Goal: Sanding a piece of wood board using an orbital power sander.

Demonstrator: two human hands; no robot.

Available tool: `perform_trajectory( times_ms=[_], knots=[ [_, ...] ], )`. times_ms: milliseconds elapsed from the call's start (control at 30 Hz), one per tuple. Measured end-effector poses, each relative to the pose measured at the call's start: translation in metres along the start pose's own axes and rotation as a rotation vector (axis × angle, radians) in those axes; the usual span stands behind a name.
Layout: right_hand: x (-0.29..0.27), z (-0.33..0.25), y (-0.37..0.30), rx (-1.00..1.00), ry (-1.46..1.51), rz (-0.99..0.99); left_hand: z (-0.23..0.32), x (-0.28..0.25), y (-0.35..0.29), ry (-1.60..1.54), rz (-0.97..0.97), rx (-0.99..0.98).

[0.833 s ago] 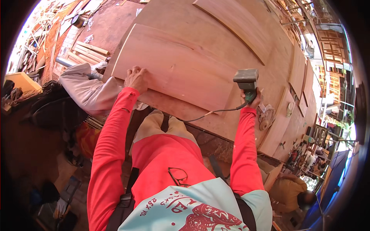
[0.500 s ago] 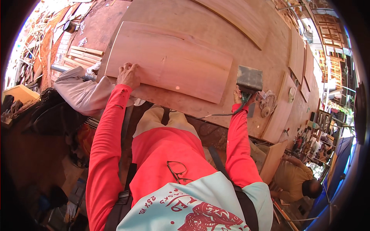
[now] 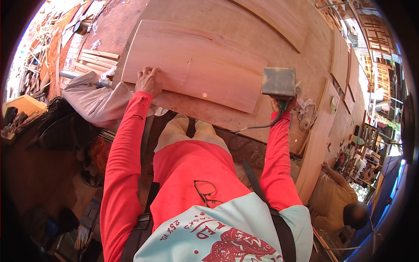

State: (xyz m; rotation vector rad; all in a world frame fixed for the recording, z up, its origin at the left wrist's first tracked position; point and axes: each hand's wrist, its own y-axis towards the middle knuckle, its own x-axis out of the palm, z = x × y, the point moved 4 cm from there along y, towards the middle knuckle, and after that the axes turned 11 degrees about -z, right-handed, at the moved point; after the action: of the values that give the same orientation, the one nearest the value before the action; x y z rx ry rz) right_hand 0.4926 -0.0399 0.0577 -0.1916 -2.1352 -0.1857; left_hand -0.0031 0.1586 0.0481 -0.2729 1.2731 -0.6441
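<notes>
A flat, pinkish-brown wooden board point(image 3: 196, 65) lies on the large worktable in front of me. My left hand point(image 3: 149, 81) is at its near left edge, with bent fingers over the top face and the thumb hidden. My right hand point(image 3: 283, 104) holds an electric palm sander point(image 3: 279, 82) just off the board's right end. The sander is tipped up so that its dark, square pad shows, and it hides most of my fingers. A black power cord point(image 3: 255, 127) runs from it toward the table's near edge.
Another long board point(image 3: 277, 22) lies at the far side of the worktable point(image 3: 209, 13). More boards point(image 3: 340, 61) lie to the right, near a sanding disc point(image 3: 304, 124). A light cloth point(image 3: 94, 98) hangs at the left. At the lower right a co-worker point(image 3: 331, 198) bends by a board point(image 3: 312, 168).
The sander in my right hand has turned slightly and shifted up and a little left in view. My left hand stays on the board. The co-worker's board has moved up toward the table.
</notes>
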Motion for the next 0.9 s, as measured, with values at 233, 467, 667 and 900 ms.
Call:
perform_trajectory(
  times_ms=[233, 467, 667, 900],
  knots=[
    [0.06, -0.008, 0.067, 0.389, -0.832, 0.187, 0.002, 0.002, 0.002, 0.0, -0.03, 0.011],
    [0.079, 0.034, 0.087, 0.225, -1.084, 0.269, -0.001, 0.005, -0.004, -0.045, 0.031, 0.04],
    [0.051, 0.036, 0.059, 0.128, -0.219, 0.023, 0.003, 0.001, -0.004, -0.008, 0.006, 0.018],
    [0.028, 0.033, 0.027, -0.061, 0.141, 0.018, 0.0, -0.001, -0.003, 0.034, -0.013, 0.004]
  ],
)
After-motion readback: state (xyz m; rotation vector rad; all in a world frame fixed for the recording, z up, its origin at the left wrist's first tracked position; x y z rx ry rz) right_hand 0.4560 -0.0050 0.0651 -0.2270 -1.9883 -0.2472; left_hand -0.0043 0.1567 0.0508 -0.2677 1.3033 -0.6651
